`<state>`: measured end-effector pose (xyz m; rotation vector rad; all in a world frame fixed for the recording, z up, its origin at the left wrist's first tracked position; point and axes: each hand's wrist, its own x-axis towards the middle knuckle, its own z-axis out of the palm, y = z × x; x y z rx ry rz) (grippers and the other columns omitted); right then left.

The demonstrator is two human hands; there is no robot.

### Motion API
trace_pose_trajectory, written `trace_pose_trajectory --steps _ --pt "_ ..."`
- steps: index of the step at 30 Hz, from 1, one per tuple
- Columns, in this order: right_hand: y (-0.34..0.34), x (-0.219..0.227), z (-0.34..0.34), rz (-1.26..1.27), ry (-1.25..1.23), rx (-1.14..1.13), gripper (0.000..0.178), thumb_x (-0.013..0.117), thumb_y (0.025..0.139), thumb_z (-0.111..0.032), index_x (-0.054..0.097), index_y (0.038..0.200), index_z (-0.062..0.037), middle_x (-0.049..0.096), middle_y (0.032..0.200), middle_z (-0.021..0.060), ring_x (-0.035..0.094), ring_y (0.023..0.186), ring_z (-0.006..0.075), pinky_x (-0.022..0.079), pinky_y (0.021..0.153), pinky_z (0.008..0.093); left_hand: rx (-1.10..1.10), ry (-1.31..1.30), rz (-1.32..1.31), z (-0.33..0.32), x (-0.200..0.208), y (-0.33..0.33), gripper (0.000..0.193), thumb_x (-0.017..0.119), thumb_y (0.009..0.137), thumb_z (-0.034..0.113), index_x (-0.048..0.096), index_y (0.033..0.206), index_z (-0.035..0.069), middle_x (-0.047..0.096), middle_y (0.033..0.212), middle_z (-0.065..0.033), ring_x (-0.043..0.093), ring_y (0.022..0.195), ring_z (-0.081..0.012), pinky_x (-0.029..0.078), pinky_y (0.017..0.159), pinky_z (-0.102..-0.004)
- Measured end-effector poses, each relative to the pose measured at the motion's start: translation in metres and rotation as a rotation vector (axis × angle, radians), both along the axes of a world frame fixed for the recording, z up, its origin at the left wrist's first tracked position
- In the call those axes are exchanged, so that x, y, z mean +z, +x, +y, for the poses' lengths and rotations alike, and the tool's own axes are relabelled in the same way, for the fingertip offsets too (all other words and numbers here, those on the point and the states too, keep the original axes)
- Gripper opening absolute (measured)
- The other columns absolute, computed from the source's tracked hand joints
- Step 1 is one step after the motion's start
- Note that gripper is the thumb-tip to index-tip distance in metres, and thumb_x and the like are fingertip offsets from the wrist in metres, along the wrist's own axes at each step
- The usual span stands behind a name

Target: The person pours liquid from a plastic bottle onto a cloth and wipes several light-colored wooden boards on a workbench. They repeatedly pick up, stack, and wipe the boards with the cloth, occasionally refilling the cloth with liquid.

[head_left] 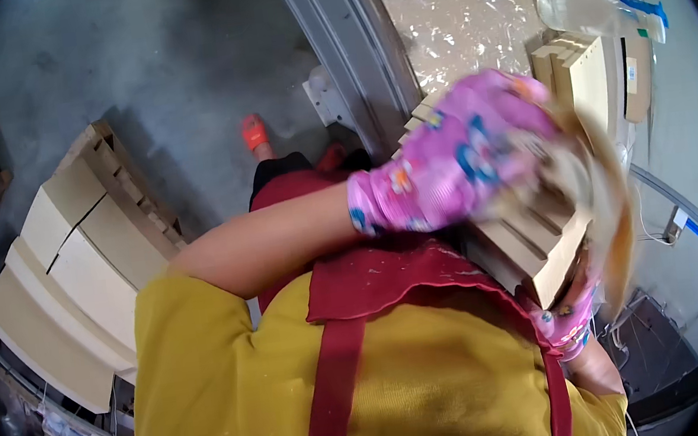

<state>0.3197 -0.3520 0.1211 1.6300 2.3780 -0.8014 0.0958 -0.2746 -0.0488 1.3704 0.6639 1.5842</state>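
My left hand (454,153), in a pink floral glove, reaches across to the right over a stack of pale boards (535,239). Its fingers are smeared by motion beside a pale, curved panel with a tan edge (617,211), also blurred. Whether they grip the panel does not show. Below the near end of the stack is my right hand (567,326), in a matching glove. Its fingers are hidden by the boards and panel, so its hold cannot be made out.
Another stack of cream boards (583,76) stands on a worktop strewn with white flecks (463,12). Clear plastic wrap (594,13) lies at its far right. On the left, large cream panels (65,244) rest by a wooden pallet (131,184) on the grey floor.
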Motion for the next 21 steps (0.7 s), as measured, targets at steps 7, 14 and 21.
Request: trace_pose_trajectory --steps 7,14,21 --pt "0.005 0.001 -0.007 0.025 0.092 0.051 0.102 0.070 0.081 -0.036 0.002 0.150 -0.0032 0.011 0.153 0.0253 0.016 0.142 0.0399 0.016 0.113 0.0500 0.091 -0.210 0.144 -0.015 -0.077 0.009 0.024 0.055 0.092 0.018 0.057 0.112 0.005 0.054 0.110 -0.0153 0.050 0.108 -0.0368 0.042 0.092 -0.0459" --pt "0.001 -0.002 -0.004 -0.040 0.221 0.148 0.100 0.069 0.079 -0.034 0.008 0.149 0.0005 0.011 0.152 0.0271 0.015 0.141 0.0432 0.015 0.113 0.0510 0.120 0.187 -0.009 0.019 -0.010 0.011 0.043 0.064 0.087 0.025 0.049 0.121 0.005 0.057 0.110 -0.0099 0.054 0.101 -0.0204 0.047 0.085 -0.0362" --pt "0.008 -0.002 -0.010 -0.007 0.181 0.081 0.101 0.069 0.074 -0.025 0.006 0.150 -0.0021 0.011 0.153 0.0255 0.013 0.142 0.0409 0.013 0.113 0.0507 -0.202 -0.812 -0.724 -0.054 -0.165 -0.037 0.025 0.052 0.094 0.011 0.048 0.118 0.008 0.059 0.095 -0.0068 0.058 0.085 -0.0133 0.050 0.071 -0.0278"
